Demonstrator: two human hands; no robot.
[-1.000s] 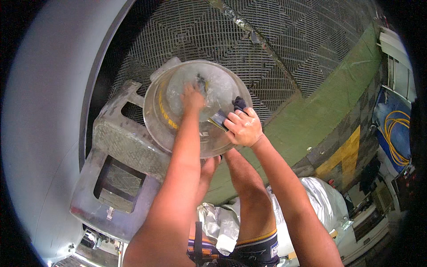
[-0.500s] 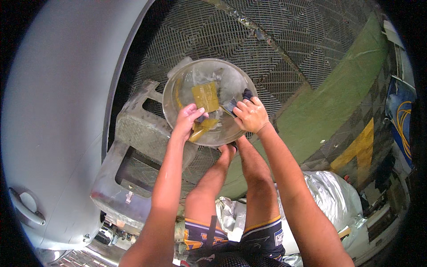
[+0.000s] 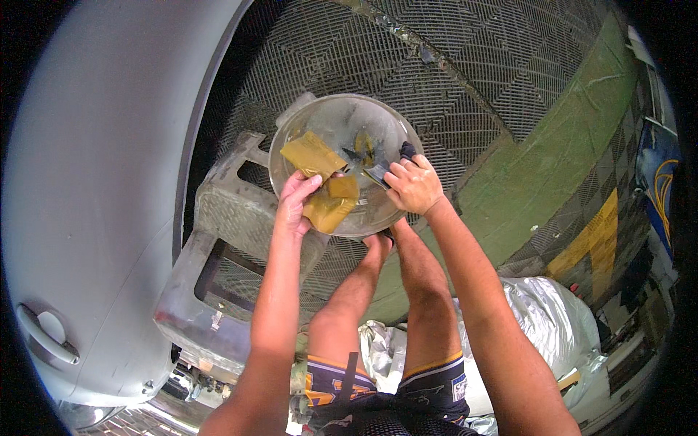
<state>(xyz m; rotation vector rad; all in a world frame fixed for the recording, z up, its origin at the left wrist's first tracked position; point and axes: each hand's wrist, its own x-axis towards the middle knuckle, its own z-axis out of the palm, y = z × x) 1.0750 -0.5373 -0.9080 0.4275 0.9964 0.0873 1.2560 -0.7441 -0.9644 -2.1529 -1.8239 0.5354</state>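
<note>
Above knees, round clear lens cover [image 3: 342,138] being held up over grated floor [image 3: 465,65]. Left hand [image 3: 297,201] gripping near-left rim, fingers pinching yellow-brown sanding sheet [image 3: 320,182] against lens face. Right hand [image 3: 413,186] closing around small dark block [image 3: 385,168] at lens right edge. Grey plastic stool [image 3: 218,240] sitting just left of legs. Grey car door [image 3: 87,182] filling far left. Silver cover [image 3: 552,327] lying near right.

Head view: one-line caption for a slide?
Seated person's left hand presses a yellow sheet inside a clear bowl; right hand holds its rim, over a grated floor.
</note>
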